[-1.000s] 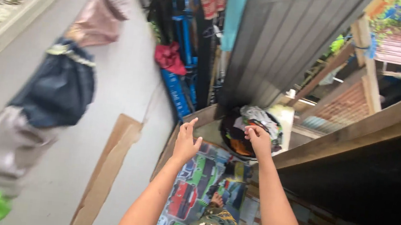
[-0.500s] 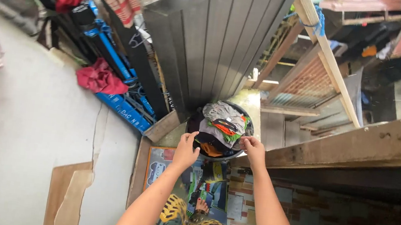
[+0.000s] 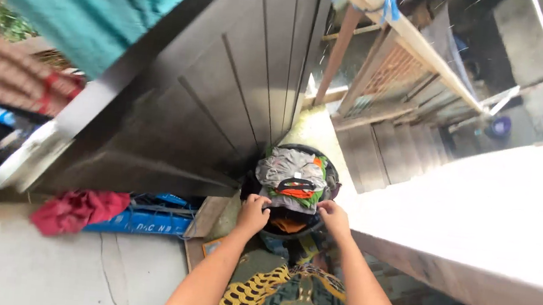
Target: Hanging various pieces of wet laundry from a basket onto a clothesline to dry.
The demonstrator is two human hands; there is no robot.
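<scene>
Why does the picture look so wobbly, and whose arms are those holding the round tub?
The camera sits on a person's head and looks down, so you see that person's own two arms from above. The left hand and the right hand each have a grip on the near rim of a dark round tub. The tub is piled with crumpled clothes, grey, orange and green. Behind it stands a dark wooden door. To the left, a red cloth lies on the pale floor. The edges bend because the lens is very wide.
</scene>
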